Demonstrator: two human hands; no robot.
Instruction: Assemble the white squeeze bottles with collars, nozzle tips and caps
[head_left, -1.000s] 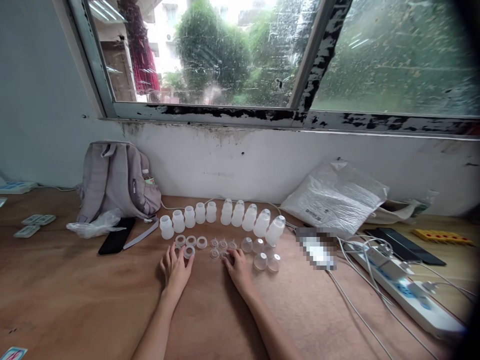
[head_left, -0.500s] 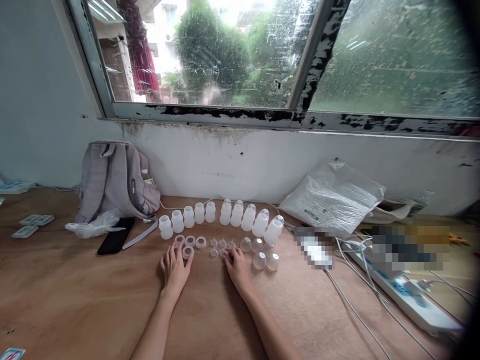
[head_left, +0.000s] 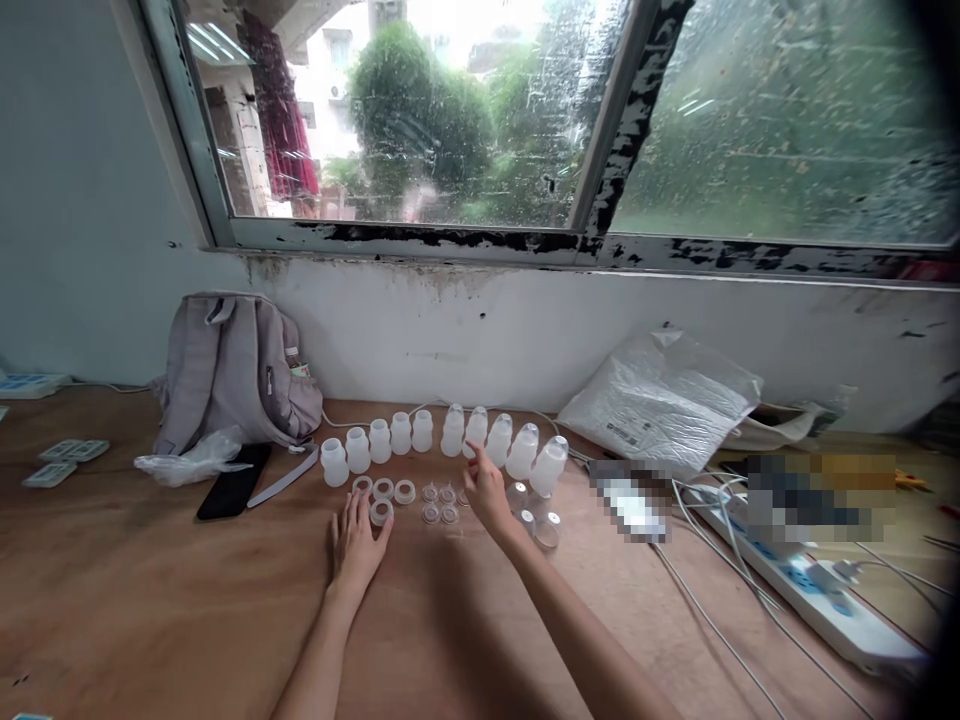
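Note:
A row of small white plastic bottles (head_left: 400, 434) stands on the wooden table (head_left: 150, 600); the right-hand ones (head_left: 525, 450) carry clear caps. In front lie white rings (head_left: 383, 488), small clear nipples (head_left: 439, 503) and clear dome caps (head_left: 547, 530). My left hand (head_left: 358, 540) lies flat on the table, fingers spread, its fingertips beside one ring (head_left: 381, 512). My right hand (head_left: 485, 487) is lifted above the nipples, index finger stretched toward a capped bottle (head_left: 475, 432), with nothing in it.
A grey backpack (head_left: 236, 370) leans on the wall at left, with a black phone (head_left: 234, 480) and crumpled plastic (head_left: 191, 463) before it. At right lie a white plastic bag (head_left: 664, 395), a power strip (head_left: 825, 600) and cables (head_left: 720, 620).
My right hand has left the table by the nipples and risen forward toward the capped bottles. My left hand has stayed flat by the rings.

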